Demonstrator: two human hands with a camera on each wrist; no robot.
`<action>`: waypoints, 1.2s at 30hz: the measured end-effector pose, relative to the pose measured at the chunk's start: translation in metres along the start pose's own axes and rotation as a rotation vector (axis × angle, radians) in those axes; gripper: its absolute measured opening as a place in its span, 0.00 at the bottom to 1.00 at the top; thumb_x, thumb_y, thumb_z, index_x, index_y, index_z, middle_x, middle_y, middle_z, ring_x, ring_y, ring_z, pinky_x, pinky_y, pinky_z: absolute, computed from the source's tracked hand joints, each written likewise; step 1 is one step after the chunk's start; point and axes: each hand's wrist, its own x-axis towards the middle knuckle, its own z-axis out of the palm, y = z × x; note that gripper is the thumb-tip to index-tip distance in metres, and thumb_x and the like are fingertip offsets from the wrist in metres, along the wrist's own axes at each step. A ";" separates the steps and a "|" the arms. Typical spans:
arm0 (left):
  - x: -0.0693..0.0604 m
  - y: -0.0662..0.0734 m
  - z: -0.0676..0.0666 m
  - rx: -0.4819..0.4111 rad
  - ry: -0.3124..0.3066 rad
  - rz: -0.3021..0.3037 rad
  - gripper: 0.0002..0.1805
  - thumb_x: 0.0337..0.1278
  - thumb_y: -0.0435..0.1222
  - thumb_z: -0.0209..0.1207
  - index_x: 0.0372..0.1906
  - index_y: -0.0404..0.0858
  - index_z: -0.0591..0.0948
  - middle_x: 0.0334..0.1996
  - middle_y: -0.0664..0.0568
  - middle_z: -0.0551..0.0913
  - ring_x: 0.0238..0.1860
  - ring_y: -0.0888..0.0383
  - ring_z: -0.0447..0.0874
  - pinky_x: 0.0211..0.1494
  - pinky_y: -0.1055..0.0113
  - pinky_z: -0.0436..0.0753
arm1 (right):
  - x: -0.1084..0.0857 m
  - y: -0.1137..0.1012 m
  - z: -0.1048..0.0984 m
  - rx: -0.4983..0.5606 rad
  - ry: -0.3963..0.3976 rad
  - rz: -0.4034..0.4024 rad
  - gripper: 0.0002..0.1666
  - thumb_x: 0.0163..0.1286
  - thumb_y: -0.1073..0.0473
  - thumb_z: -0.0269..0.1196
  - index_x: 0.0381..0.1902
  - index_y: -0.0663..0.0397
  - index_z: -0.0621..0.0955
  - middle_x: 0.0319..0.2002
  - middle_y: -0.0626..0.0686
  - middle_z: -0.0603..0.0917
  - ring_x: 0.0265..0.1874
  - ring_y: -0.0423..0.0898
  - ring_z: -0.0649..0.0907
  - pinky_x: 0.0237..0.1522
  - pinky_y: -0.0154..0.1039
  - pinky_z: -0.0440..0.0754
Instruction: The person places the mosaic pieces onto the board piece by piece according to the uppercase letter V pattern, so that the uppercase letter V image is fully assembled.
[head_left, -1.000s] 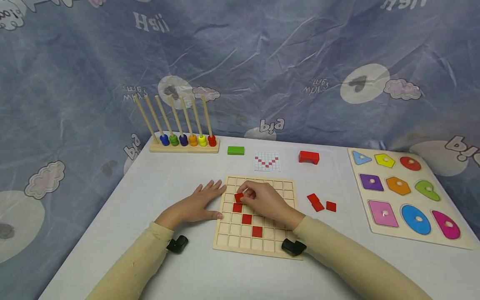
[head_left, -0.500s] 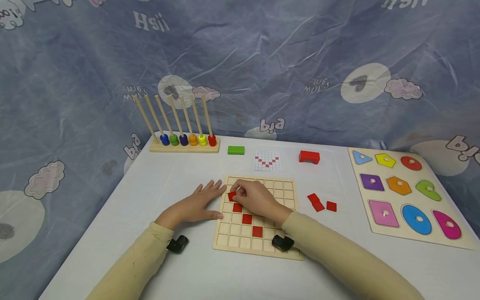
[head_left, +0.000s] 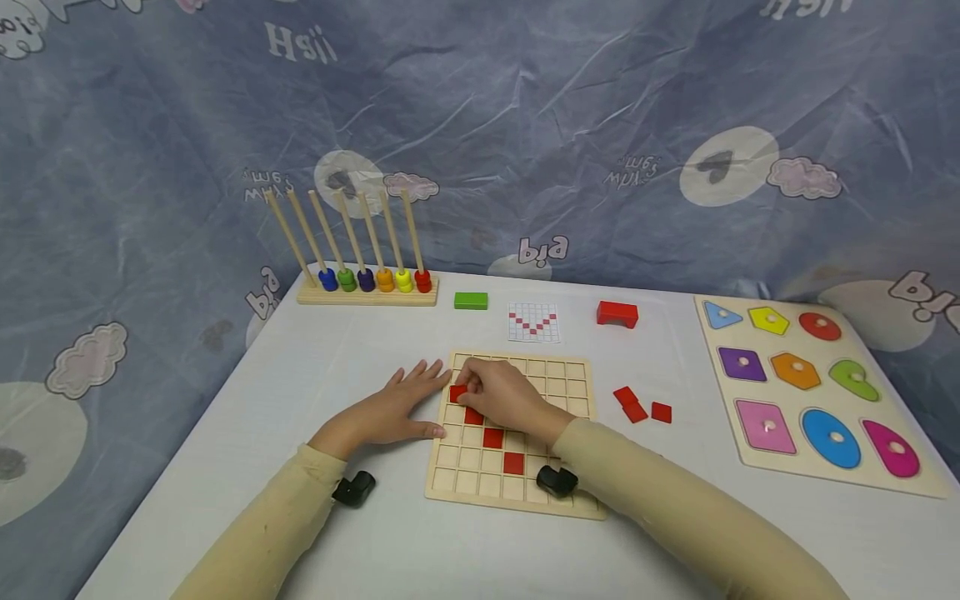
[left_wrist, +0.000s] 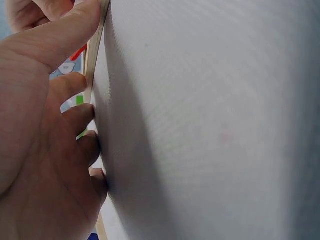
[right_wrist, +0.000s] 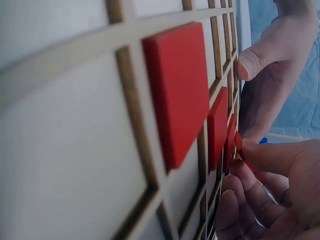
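My right hand (head_left: pixel 506 396) pinches a red square tile (head_left: pixel 457 393) between thumb and fingers, over the left-hand column of a wooden grid board (head_left: pixel 467 482). In the right wrist view that tile (right_wrist: pixel 239 145) looks slightly tilted; whether it is seated in a cell I cannot tell. Three red tiles (head_left: pixel 492 438) lie in cells on a diagonal running down to the right. Fingers spread, my left hand (head_left: pixel 393 407) rests at the board's left edge. The left wrist view shows its thumb (left_wrist: pixel 75 27) against the board's side.
Behind the board lie a green block (head_left: pixel 471 301), a pattern card (head_left: pixel 533 322) with a red V and a red bridge-shaped block (head_left: pixel 617 314). Three loose red tiles (head_left: pixel 662 412) lie right of it. A peg stand (head_left: pixel 367 298) is back left, a shape puzzle (head_left: pixel 806 392) far right.
My right hand has moved left across the board, carrying the red tile from beside the second column to the leftmost one. The left hand has stayed in place.
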 end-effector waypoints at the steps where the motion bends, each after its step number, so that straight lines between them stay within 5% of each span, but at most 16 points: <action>1: 0.000 0.000 0.000 0.002 0.000 -0.002 0.52 0.59 0.58 0.66 0.82 0.44 0.55 0.82 0.47 0.47 0.82 0.44 0.36 0.80 0.42 0.37 | 0.001 -0.001 0.001 -0.004 -0.005 0.000 0.08 0.69 0.59 0.70 0.43 0.50 0.83 0.28 0.42 0.80 0.24 0.39 0.77 0.33 0.36 0.77; 36: 0.000 -0.001 0.001 0.005 0.002 0.009 0.52 0.60 0.57 0.66 0.82 0.44 0.55 0.82 0.46 0.47 0.82 0.44 0.37 0.80 0.40 0.38 | 0.008 -0.001 0.002 -0.089 -0.040 -0.042 0.07 0.67 0.62 0.71 0.43 0.50 0.87 0.41 0.45 0.83 0.41 0.43 0.80 0.53 0.43 0.79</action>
